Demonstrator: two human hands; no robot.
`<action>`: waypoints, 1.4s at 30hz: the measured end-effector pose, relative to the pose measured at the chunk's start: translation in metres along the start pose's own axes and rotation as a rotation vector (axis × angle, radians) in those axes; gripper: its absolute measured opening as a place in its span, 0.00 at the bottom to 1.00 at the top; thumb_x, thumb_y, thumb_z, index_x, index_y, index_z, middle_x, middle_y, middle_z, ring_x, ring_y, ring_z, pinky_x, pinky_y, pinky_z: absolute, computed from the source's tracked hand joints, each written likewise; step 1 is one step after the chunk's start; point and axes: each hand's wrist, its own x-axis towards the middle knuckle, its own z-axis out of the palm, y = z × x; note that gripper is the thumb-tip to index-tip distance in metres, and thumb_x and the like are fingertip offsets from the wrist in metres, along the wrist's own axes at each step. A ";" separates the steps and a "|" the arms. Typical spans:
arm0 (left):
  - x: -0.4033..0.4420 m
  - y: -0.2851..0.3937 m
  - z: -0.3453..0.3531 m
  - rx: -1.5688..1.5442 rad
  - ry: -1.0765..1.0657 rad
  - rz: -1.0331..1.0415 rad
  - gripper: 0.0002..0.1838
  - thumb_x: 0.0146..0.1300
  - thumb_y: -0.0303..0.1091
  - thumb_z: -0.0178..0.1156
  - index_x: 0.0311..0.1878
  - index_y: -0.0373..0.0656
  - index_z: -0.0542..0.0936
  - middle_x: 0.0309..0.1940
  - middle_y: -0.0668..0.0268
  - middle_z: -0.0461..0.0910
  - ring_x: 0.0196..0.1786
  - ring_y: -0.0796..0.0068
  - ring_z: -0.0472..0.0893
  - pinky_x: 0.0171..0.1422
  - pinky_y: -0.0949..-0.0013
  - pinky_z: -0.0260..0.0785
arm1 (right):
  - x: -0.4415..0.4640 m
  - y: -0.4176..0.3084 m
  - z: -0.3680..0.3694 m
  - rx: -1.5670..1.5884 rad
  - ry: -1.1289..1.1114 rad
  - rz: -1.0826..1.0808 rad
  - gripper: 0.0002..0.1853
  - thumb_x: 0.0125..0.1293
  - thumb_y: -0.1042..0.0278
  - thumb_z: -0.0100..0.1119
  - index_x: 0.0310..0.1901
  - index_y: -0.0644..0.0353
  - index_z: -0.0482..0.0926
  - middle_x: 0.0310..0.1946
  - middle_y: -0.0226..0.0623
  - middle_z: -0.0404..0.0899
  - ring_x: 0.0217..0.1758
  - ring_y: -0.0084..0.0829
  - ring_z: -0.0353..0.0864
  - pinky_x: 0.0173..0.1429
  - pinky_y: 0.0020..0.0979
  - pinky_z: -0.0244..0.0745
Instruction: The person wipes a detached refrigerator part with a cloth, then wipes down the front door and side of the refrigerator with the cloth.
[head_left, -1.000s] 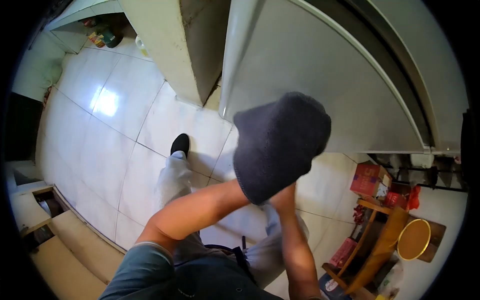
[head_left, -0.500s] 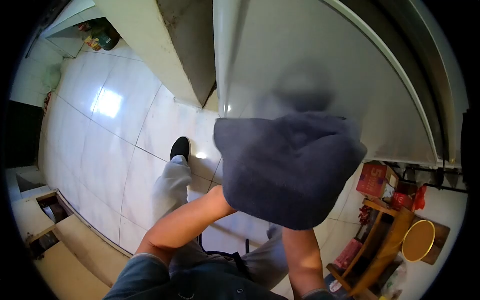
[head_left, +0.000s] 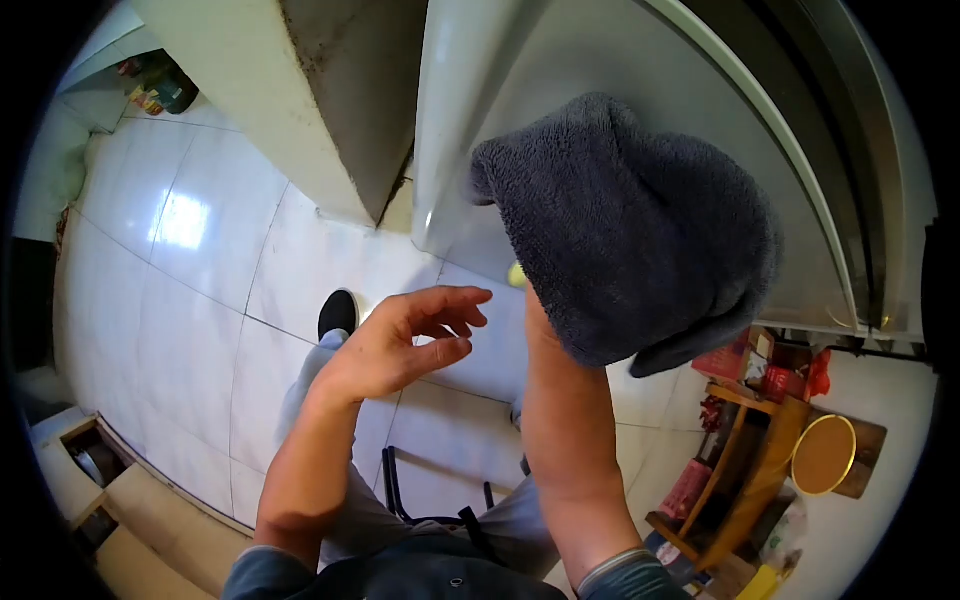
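A dark grey, fluffy towel point(head_left: 640, 230) hangs bunched in front of a large pale, smooth panel point(head_left: 560, 60), which looks like a fridge door. My right forearm point(head_left: 570, 420) runs up under it. The cloth covers my right hand, so its fingers are hidden, but that hand holds the towel up. To the left, my left hand point(head_left: 405, 340) is in the air over the floor, apart from the towel. Its fingers are loosely bent, with a gap between thumb and forefinger and nothing in them.
White floor tiles point(head_left: 200, 300) spread to the left, with my black shoe point(head_left: 338, 312) on them. A wall corner point(head_left: 330, 100) stands beside the panel. At lower right are a wooden rack point(head_left: 755, 490), red boxes point(head_left: 725, 365) and a round gold-rimmed item point(head_left: 824, 455). Wooden boards point(head_left: 160, 490) lie lower left.
The towel has moved up and slightly right, over the panel. My left hand, hidden at the towel before, has come away to the left and is bare. The view has shifted slightly.
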 end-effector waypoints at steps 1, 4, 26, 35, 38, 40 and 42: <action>0.000 0.000 -0.001 -0.026 0.045 -0.026 0.26 0.61 0.22 0.60 0.64 0.38 0.74 0.48 0.63 0.80 0.47 0.76 0.77 0.57 0.69 0.72 | -0.011 0.004 -0.004 -0.020 -0.004 0.004 0.24 0.61 0.69 0.66 0.58 0.66 0.75 0.59 0.44 0.75 0.63 0.41 0.72 0.69 0.39 0.63; 0.004 -0.005 -0.001 -0.041 0.080 0.004 0.24 0.62 0.24 0.61 0.63 0.38 0.75 0.47 0.64 0.80 0.47 0.77 0.77 0.57 0.69 0.72 | -0.038 0.018 -0.022 -0.073 -0.012 0.015 0.24 0.61 0.69 0.66 0.58 0.66 0.75 0.59 0.44 0.75 0.63 0.41 0.73 0.69 0.39 0.63; 0.012 -0.001 0.003 -0.197 0.137 0.283 0.26 0.61 0.29 0.65 0.63 0.39 0.75 0.50 0.64 0.79 0.49 0.76 0.77 0.60 0.69 0.69 | 0.005 0.028 -0.052 -0.386 0.021 -0.274 0.23 0.62 0.72 0.65 0.58 0.66 0.75 0.58 0.44 0.76 0.62 0.41 0.74 0.69 0.39 0.65; 0.018 -0.001 0.003 -0.340 0.140 0.320 0.26 0.62 0.31 0.65 0.64 0.40 0.73 0.50 0.68 0.78 0.49 0.78 0.74 0.60 0.70 0.68 | 0.029 -0.026 -0.037 0.133 0.061 0.011 0.26 0.61 0.74 0.67 0.60 0.68 0.72 0.60 0.42 0.74 0.62 0.39 0.73 0.70 0.38 0.64; 0.020 -0.006 0.002 -0.380 0.151 0.329 0.26 0.61 0.31 0.66 0.63 0.40 0.74 0.50 0.67 0.78 0.49 0.77 0.74 0.60 0.70 0.67 | 0.024 -0.030 -0.029 0.113 -0.048 0.075 0.25 0.61 0.72 0.66 0.60 0.67 0.72 0.58 0.42 0.75 0.61 0.39 0.73 0.69 0.37 0.65; 0.016 -0.001 0.000 -0.387 0.144 0.343 0.26 0.61 0.32 0.66 0.63 0.40 0.74 0.50 0.67 0.78 0.50 0.77 0.74 0.61 0.70 0.67 | 0.017 -0.025 -0.023 0.053 -0.246 0.184 0.23 0.62 0.68 0.64 0.59 0.63 0.74 0.56 0.43 0.77 0.59 0.39 0.74 0.66 0.36 0.65; 0.014 -0.001 -0.001 -0.399 0.140 0.346 0.26 0.61 0.32 0.66 0.62 0.40 0.75 0.50 0.67 0.78 0.50 0.77 0.74 0.61 0.70 0.67 | 0.017 -0.029 -0.020 -0.013 -0.452 0.301 0.22 0.62 0.64 0.61 0.58 0.60 0.76 0.53 0.43 0.79 0.57 0.39 0.75 0.64 0.35 0.66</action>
